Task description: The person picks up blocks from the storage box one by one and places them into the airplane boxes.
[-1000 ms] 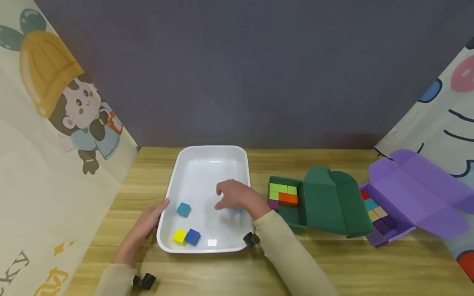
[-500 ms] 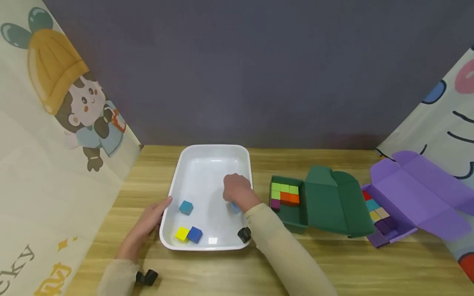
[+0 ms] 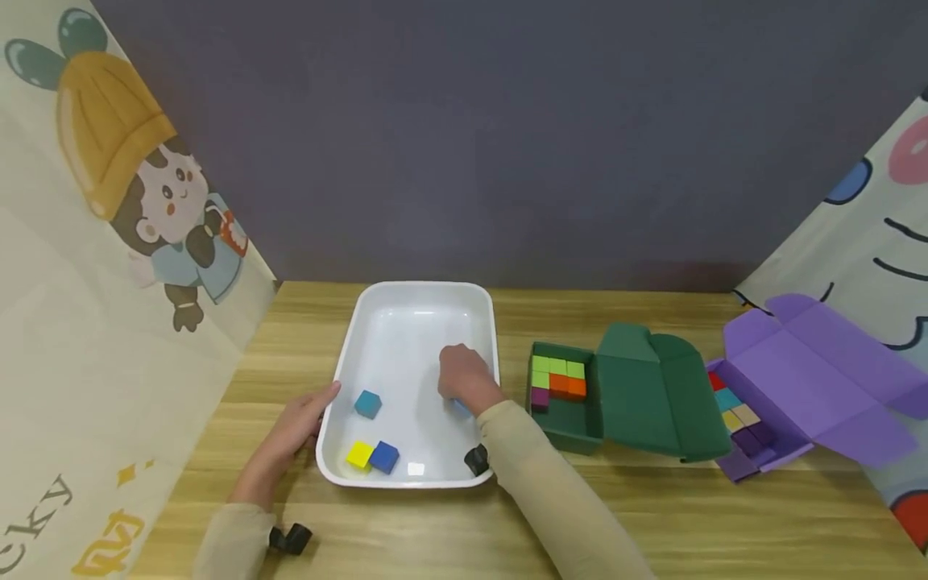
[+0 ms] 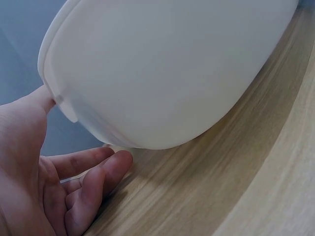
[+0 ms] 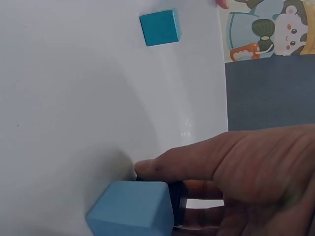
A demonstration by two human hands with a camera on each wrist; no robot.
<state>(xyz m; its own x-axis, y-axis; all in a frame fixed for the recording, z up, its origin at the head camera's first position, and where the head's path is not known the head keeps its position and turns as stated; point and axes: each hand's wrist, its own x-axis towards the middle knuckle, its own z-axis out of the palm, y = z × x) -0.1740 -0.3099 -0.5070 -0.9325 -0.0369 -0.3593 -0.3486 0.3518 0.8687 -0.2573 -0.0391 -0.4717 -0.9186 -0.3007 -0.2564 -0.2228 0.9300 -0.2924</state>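
The white tray [image 3: 416, 338] lies on the wooden table. My left hand [image 3: 297, 431] grips its left side; in the left wrist view the thumb is on the rim and the curled fingers sit at the tray's lower outer wall. Down inside the tray's right part, my right hand [image 3: 466, 377] pinches a dark cube [image 5: 178, 201] between thumb and fingers, mostly hidden behind a light blue cube [image 5: 130, 209]. A teal cube [image 3: 367, 404] lies on the tray's left side. Near its front corner, a yellow cube [image 3: 359, 456] touches a dark blue cube [image 3: 384, 457].
Right of the tray stands an open green box [image 3: 564, 441] with lime, orange and purple cubes in it, its lid [image 3: 648, 403] folded out to the right. Beyond is an open purple box [image 3: 786, 455] holding several coloured cubes. A dark wall [image 3: 464, 145] rises behind the table.
My right hand has lowered into the tray and its spread fingers have closed on the dark cube. My left hand stays at the tray's side. The head view has shifted slightly.
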